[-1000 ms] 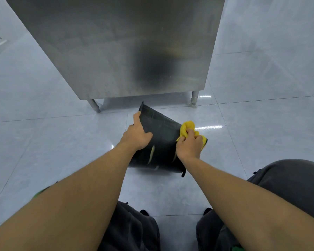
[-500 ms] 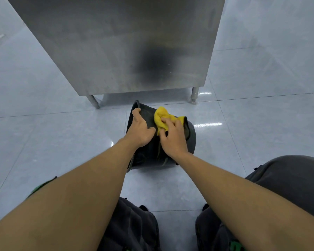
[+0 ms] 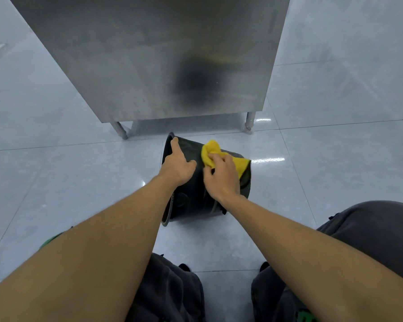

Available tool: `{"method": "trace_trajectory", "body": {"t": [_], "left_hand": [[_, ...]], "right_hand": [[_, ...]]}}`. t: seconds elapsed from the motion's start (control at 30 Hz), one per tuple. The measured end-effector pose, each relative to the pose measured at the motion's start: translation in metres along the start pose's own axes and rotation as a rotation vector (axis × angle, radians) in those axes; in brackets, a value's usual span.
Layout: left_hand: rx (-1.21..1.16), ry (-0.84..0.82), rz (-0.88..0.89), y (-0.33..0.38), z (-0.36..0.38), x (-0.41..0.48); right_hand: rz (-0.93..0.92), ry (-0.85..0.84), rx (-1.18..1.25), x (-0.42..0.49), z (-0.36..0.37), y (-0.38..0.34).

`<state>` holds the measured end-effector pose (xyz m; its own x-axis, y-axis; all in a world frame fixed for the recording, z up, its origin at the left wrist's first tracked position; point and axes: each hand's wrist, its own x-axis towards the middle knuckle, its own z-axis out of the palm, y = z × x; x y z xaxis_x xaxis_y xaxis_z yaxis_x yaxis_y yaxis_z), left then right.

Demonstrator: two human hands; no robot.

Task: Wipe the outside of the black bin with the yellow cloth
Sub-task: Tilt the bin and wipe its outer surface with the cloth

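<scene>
The black bin (image 3: 191, 201) lies on its side on the tiled floor, its open rim turned to the left. My left hand (image 3: 176, 167) grips the bin by the rim end, fingers over the top edge. My right hand (image 3: 221, 180) presses the yellow cloth (image 3: 213, 151) against the bin's upper outer wall. The cloth is bunched under my fingers and one flap hangs toward the bin's right end. My hands hide much of the bin's top side.
A stainless steel cabinet (image 3: 149, 54) on short legs (image 3: 249, 122) stands just behind the bin. Glossy grey floor tiles (image 3: 335, 159) spread to both sides. My knees in dark trousers (image 3: 368, 228) are at the bottom of the view.
The bin has been turned, so its rim now faces left. My right hand slid the cloth from the bin's right side up onto its top wall. My left hand kept its hold.
</scene>
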<state>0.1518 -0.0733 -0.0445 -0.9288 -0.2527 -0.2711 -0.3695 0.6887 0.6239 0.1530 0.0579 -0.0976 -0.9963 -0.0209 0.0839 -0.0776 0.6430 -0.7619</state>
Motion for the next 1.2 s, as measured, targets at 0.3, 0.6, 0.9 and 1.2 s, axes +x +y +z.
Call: {"method": "trace_trajectory", "body": {"t": [0.3,0.6,0.9,1.2], "left_hand": [[-0.150,0.008,-0.003,0.003,0.004,0.000],[0.017,0.011,0.050,0.001,-0.002,0.001],[-0.065,0.017,0.116,0.005,0.000,0.001],[0.036,0.011,0.059,0.000,-0.003,-0.003]], "right_hand": [[0.147,0.114,-0.070,0.001,-0.001,0.023],[0.349,0.122,-0.073,-0.001,-0.004,0.031],[-0.179,-0.013,-0.024,-0.010,0.005,0.011],[0.435,0.119,-0.037,0.003,-0.003,0.045]]}}
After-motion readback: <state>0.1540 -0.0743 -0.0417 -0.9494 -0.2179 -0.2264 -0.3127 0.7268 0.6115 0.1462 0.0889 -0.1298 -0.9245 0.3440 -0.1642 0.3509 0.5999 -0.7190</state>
